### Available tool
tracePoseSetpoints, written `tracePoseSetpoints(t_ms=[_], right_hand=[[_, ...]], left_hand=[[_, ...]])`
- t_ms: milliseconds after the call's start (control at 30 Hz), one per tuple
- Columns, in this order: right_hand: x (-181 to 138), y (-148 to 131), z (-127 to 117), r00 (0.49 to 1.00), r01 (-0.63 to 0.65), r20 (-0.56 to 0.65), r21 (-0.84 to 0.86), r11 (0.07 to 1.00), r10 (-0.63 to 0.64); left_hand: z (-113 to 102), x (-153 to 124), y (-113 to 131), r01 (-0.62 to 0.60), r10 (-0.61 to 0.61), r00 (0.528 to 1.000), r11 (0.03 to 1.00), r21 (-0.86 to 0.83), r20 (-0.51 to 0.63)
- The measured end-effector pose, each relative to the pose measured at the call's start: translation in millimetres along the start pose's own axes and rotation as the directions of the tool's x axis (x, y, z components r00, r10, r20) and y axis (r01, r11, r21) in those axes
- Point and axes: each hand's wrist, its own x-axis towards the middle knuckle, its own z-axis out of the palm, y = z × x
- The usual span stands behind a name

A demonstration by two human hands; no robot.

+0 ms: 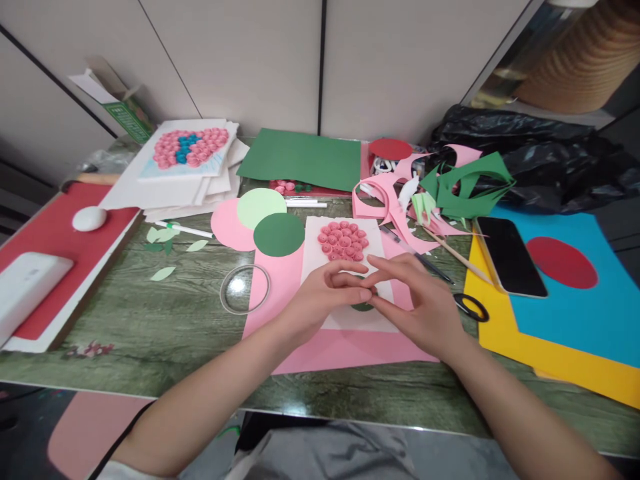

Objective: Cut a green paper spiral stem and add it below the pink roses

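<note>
My left hand (330, 291) and my right hand (423, 300) meet fingertip to fingertip above a white sheet (360, 322). Both are closed in a pinch; whatever small thing sits between the fingertips is mostly hidden. Just beyond them, a round cluster of pink rolled-paper flowers (343, 241) covers the upper part of the sheet. Under the fingers part of a dark green paper piece (363, 307) shows. The white sheet lies on a larger pink sheet (350, 352).
Left are a tape roll (245, 289), paper circles (279, 235), leaf cutouts (163, 274) and a finished flower picture (190, 148). Right are pink and green offcuts (473, 183), a pen (425, 259), a wooden stick (457, 253), a phone (511, 257), black-handled scissors (471, 307) and coloured sheets (565, 320).
</note>
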Motion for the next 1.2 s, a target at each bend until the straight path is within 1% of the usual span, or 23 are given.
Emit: tracePoseSetpoints(t_ms=[100,167,300,367,400,467,567,667,767,867,1033,1200], right_hand=[[0,0,-2,1.000,-0.006,0.017,-0.004,1.000,0.006],[0,-1,-3,0.999,-0.023,0.049,-0.010,1.000,0.023],[0,-1,-5,0.982,-0.065,0.175,-0.032,0.997,0.070],[0,-1,-5,0.976,-0.068,0.204,-0.044,0.997,0.076],[0,0,-5,0.978,-0.067,0.195,-0.052,0.996,0.076],[0,1,-4,0.988,-0.063,0.140,-0.071,0.995,0.072],[1,1,-1,0.998,-0.052,0.022,-0.082,0.995,0.054],[1,1,1,0.999,-0.039,-0.040,-0.073,0.997,0.036],[1,1,3,0.999,-0.023,-0.050,-0.067,0.997,0.020],[0,3,5,0.999,-0.012,-0.041,-0.072,0.997,0.009],[1,0,4,1.000,-0.004,-0.019,-0.083,0.997,0.003],[2,-2,-1,1.000,-0.025,0.008,-0.059,0.998,0.025]], left_hand=[[-1,0,2,0.006,-0.006,1.000,1.000,0.002,0.003],[-2,1,4,0.014,-0.014,1.000,1.000,0.019,0.021],[-4,0,6,0.013,-0.021,0.998,0.991,0.134,0.056],[-4,0,6,0.002,-0.010,0.999,0.982,0.188,0.042],[-3,-1,6,0.003,-0.009,1.000,0.981,0.196,0.029],[-2,-1,5,0.006,-0.006,1.000,0.985,0.173,-0.003],[1,-1,2,0.002,0.002,0.999,0.995,0.101,-0.038],[2,-1,-2,-0.008,0.009,0.999,1.000,0.020,-0.045],[3,1,-5,-0.011,0.009,0.999,0.999,-0.039,-0.046],[3,1,-6,-0.022,0.021,0.999,0.999,-0.049,-0.040],[2,1,-6,-0.017,0.017,0.999,1.000,0.007,-0.033],[-1,1,-3,-0.011,0.013,0.999,0.999,0.042,-0.033]])
